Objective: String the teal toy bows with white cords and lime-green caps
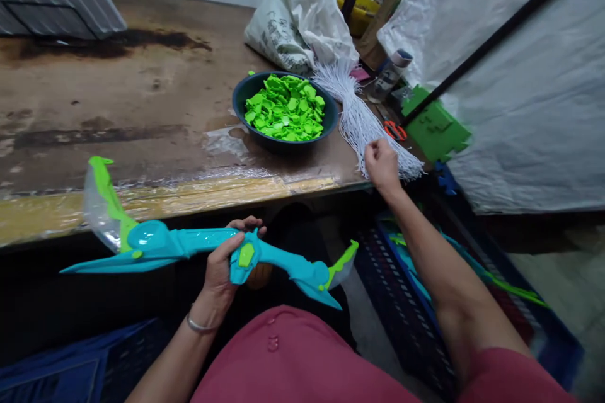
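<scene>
My left hand (225, 259) is closed around the middle grip of a turquoise and green toy bow (189, 245), held level below the table edge, over my lap. My right hand (382, 164) reaches to the table's front right corner, fingers pinched on a bundle of white strings (352, 110) that fans out across the table. A dark bowl (243, 96) heaped with small bright green plastic pieces (286, 107) stands just left of the strings.
A worn wooden table (142, 94) has tape along its front edge. A white bag (302, 19), a glue-like bottle (387, 72), orange scissors (394, 131) and a green plastic part (435, 129) sit at the back right. A blue crate (401, 289) holds more bows.
</scene>
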`<state>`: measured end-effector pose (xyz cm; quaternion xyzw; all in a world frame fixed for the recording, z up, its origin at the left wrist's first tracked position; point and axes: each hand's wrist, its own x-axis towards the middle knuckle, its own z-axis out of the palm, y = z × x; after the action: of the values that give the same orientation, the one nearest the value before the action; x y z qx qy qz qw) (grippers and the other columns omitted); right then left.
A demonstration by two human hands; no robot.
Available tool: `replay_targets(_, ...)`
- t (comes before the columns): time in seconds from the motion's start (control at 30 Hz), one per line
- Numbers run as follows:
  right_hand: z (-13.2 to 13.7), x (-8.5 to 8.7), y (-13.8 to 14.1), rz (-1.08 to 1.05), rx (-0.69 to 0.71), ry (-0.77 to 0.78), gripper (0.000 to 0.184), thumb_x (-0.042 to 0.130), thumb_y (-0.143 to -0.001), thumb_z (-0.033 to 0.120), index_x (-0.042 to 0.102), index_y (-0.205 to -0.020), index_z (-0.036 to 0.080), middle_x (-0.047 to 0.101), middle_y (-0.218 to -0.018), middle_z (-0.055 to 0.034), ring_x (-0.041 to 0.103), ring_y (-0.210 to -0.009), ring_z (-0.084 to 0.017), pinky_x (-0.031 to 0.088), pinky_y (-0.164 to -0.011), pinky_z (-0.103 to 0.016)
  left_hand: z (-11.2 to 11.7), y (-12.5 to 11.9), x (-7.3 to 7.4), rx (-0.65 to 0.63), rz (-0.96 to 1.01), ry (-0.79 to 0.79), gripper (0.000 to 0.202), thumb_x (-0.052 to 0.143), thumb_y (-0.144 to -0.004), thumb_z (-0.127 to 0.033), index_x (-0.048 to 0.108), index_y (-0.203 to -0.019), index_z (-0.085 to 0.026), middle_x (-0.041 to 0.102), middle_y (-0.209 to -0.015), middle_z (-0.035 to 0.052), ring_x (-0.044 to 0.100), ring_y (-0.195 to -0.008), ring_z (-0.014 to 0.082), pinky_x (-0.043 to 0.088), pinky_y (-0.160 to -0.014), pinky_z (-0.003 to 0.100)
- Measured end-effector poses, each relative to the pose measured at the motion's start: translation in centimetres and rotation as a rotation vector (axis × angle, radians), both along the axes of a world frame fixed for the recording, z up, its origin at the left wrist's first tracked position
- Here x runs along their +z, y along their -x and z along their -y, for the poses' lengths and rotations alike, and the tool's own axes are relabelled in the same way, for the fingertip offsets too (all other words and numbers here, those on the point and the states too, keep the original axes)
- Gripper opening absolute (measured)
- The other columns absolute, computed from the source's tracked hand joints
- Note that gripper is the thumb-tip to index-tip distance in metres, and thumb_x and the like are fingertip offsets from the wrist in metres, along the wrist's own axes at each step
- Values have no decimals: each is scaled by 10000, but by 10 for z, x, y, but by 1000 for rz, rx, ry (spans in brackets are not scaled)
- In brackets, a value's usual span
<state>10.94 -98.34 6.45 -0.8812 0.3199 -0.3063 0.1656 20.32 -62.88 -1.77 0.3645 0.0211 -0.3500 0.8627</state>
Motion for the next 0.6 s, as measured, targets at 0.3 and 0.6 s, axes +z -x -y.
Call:
replay_targets(0.3, -203, -45, 62, -336, 824, -438, 158, 556, -953, 208, 671, -845, 191, 604, -669, 23, 478, -544, -98, 277, -563, -244, 18, 31, -12, -326, 22, -30, 342, 804, -741, -277, 701, -1057, -198, 751, -1113, 103, 697, -1070, 275, 555, -983, 448)
replay_targets(0.6, -181, -58, 23, 92, 463, -1310, 376, 686, -866, 533, 710, -993, 180, 737, -944, -65, 678, -834, -187, 537, -764, -315, 19, 40, 1, -448, 194, 107, 195, 781, -734, -281, 679, -876, -197, 618, -824, 43, 638, -892, 218, 515, -845, 356)
